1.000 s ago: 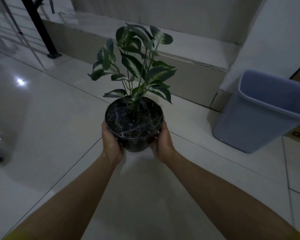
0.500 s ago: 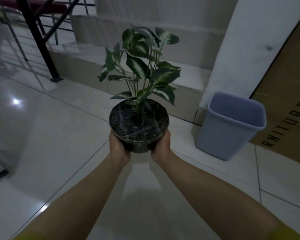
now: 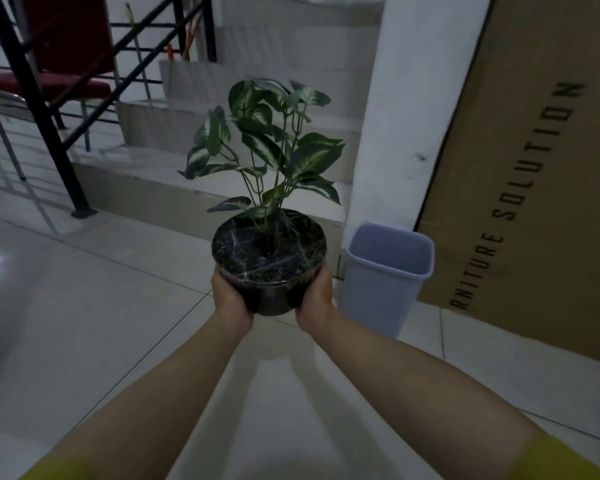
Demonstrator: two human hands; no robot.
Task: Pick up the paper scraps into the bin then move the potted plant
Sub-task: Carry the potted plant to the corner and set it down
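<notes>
Dim, soft, bluish; wide-angle edge bending.

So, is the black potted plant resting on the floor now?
No, both hands, left and right, hold the black potted plant above the tiled floor.

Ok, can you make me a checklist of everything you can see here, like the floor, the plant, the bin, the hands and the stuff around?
Surface: pale glossy tiled floor, no paper scraps seen on it.
Job's things: potted plant held upright, off the floor; bin stands on the floor to its right, by the white pillar. What's inside the bin cannot be seen.
Clutter: nothing seen.
Hands: left hand and right hand cup opposite sides of the black pot.
Cables: nothing seen.
Surroundings: steps behind the plant, black railing at left with a red chair behind it, big cardboard box leaning at right.
</notes>
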